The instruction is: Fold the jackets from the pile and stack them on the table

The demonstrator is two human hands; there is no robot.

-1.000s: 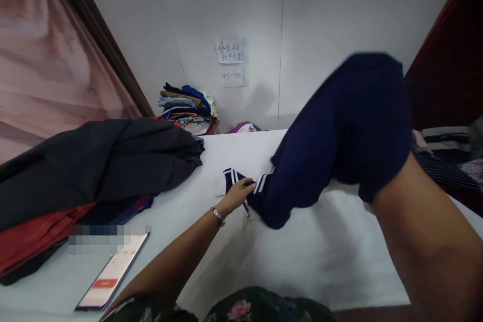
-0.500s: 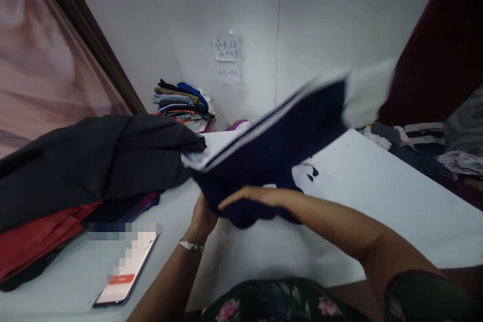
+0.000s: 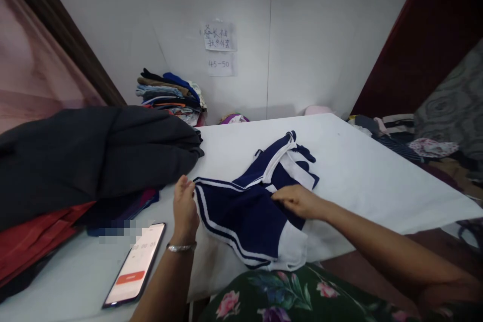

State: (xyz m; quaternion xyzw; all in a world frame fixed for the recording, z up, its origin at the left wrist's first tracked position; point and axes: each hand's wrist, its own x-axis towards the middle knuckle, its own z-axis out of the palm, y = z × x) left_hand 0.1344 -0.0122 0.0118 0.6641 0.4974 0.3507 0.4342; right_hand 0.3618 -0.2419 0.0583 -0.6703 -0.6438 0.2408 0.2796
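- In the head view, the navy garment (image 3: 241, 216) with white stripes lies at the near edge of the white table (image 3: 370, 176), between both hands and close in front of the person's floral clothing (image 3: 279, 292).
- The left hand (image 3: 185, 211) is at the garment's left corner, its fingers drawn together and the tips pinching the striped edge.
- The right hand (image 3: 302, 201) reaches over the middle of the garment; its fingers are curled in, with thumb and forefinger nipping the navy cloth beside a small white patch.
- As to progress, the near panel is partly spread, its striped border showing as a bent line, while the far part is bunched in loose layers; no squared fold has been made in it yet.
- The garment is bent, so it has no single straight axis: the near panel slants from the left corner towards the person and rightwards, ending in a white band (image 3: 292, 244); the far part points away and to the right.
- Which part is collar or sleeve in that far bunch, I cannot say for sure, as the layers overlap.
- Left of the garment are a dark grey cloth (image 3: 94, 146) and a lit phone (image 3: 136, 266); a stack of clothes (image 3: 171, 93) stands behind.
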